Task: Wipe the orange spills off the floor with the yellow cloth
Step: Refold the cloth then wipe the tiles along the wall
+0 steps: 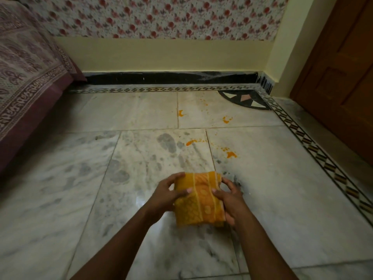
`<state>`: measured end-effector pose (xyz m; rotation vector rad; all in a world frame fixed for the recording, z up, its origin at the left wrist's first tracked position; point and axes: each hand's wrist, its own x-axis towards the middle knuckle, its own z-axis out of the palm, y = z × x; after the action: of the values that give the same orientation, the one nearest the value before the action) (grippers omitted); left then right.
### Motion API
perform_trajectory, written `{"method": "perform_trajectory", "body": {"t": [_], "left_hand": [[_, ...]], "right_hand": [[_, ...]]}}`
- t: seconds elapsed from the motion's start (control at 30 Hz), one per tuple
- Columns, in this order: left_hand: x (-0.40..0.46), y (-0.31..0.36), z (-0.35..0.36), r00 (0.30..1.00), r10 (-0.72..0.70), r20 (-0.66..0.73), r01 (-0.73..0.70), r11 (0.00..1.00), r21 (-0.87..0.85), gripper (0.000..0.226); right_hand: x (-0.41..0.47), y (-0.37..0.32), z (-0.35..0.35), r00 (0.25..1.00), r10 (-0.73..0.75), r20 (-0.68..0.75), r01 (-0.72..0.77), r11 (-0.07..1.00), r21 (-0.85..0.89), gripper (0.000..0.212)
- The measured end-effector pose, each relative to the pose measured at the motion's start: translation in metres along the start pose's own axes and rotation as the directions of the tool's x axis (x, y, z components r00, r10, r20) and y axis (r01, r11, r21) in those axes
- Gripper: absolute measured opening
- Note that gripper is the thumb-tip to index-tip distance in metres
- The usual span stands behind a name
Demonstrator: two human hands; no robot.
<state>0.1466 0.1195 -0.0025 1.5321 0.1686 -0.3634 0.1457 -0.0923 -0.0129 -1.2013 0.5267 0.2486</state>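
Observation:
A folded yellow cloth (198,199) with pale stripes and an orange pattern is held above the marble floor (80,199) between both hands. My left hand (167,191) grips its left edge, thumb on top. My right hand (230,201) grips its right edge. Orange spills lie on the floor beyond the cloth: one smear (190,142) straight ahead, a blob (231,154) to the right of it, a small mark (180,112) farther back, and another (227,119) at the back right. Tiny orange specks are scattered around them.
A bed with a purple patterned cover (26,77) fills the left side. A cream wall with a black skirting (171,77) runs across the back. A brown wooden door (343,77) stands at the right. A patterned tile border (314,146) edges the floor.

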Motion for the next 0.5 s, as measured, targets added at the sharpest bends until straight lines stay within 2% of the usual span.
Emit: {"method": "perform_trajectory", "body": {"t": [0.07, 0.1, 0.13, 0.2, 0.23, 0.27, 0.33, 0.43, 0.5], "left_hand": [[0.001, -0.024, -0.005, 1.0, 0.002, -0.028, 0.005, 0.964, 0.264, 0.087], [0.0, -0.036, -0.007, 0.996, 0.072, -0.057, -0.039, 0.896, 0.443, 0.092], [-0.001, -0.045, -0.006, 0.983, 0.169, -0.065, -0.096, 0.789, 0.607, 0.088], [-0.011, -0.057, 0.003, 0.923, 0.385, -0.011, -0.209, 0.524, 0.826, 0.062], [-0.017, -0.058, 0.01, 0.886, 0.46, 0.061, -0.284, 0.434, 0.855, 0.05], [-0.022, -0.061, 0.016, 0.863, 0.485, 0.146, -0.364, 0.395, 0.844, 0.045], [-0.033, -0.062, 0.03, 0.841, 0.469, 0.27, -0.476, 0.404, 0.781, 0.046], [-0.033, -0.062, 0.041, 0.804, 0.518, 0.292, -0.521, 0.378, 0.765, 0.051], [-0.033, -0.058, 0.045, 0.775, 0.548, 0.315, -0.554, 0.349, 0.756, 0.045]], "right_hand": [[0.001, 0.012, -0.004, 1.0, 0.018, 0.009, -0.018, 1.0, -0.009, 0.065], [-0.001, 0.016, -0.005, 0.999, 0.032, 0.017, -0.032, 0.999, 0.0, 0.071], [-0.003, 0.017, -0.006, 0.999, 0.044, 0.032, -0.044, 0.999, 0.018, 0.074], [-0.004, 0.018, -0.007, 0.996, 0.06, 0.067, -0.062, 0.998, 0.028, 0.074], [-0.004, 0.017, -0.007, 0.995, 0.07, 0.076, -0.073, 0.997, 0.03, 0.071], [-0.005, 0.017, -0.007, 0.993, 0.083, 0.085, -0.087, 0.995, 0.039, 0.068], [-0.005, 0.015, -0.008, 0.991, 0.098, 0.091, -0.105, 0.992, 0.071, 0.06], [-0.008, 0.01, -0.01, 0.989, 0.114, 0.098, -0.126, 0.984, 0.126, 0.046], [-0.009, 0.009, -0.012, 0.987, 0.123, 0.104, -0.138, 0.978, 0.157, 0.042]]}}
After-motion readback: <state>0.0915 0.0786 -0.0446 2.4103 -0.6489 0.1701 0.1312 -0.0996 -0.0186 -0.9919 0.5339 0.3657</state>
